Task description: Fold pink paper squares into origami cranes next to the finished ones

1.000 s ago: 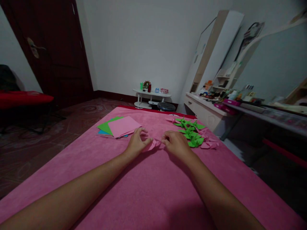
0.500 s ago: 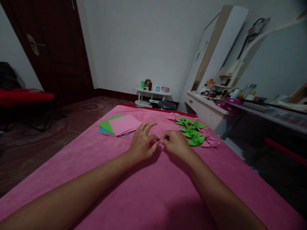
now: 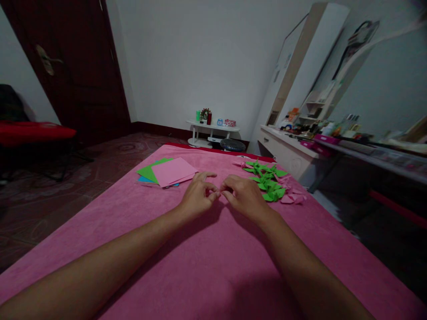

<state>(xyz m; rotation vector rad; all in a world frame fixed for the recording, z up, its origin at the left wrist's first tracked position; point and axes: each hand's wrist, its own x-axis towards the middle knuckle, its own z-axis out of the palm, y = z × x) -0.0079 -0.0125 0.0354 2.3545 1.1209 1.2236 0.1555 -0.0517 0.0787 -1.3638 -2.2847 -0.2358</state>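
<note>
Over the middle of the pink cloth (image 3: 187, 275), my left hand (image 3: 199, 194) pinches with thumb and index finger while its other fingers stay raised. My right hand (image 3: 243, 195) is pinched too, its fingertips meeting those of the left. Whatever they hold between them is tiny and mostly covered by the fingers; I cannot make it out. Left of my left hand lies a stack of square paper, with pink sheets (image 3: 174, 171) over a green sheet (image 3: 147, 172) and a blue sheet (image 3: 144, 179). Folded green paper figures (image 3: 267, 181) and pink paper figures (image 3: 292, 195) lie beyond my right hand.
A low white table (image 3: 213, 127) with small items stands by the far wall. To the right is a white dresser (image 3: 288, 146) crowded with bottles. A red chair (image 3: 35, 133) and a dark door (image 3: 73, 66) are at the left.
My right hand has turned slightly, its fingers lifting and extending a little toward the left hand. The left thumb and index finger have closed into a rounder pinch.
</note>
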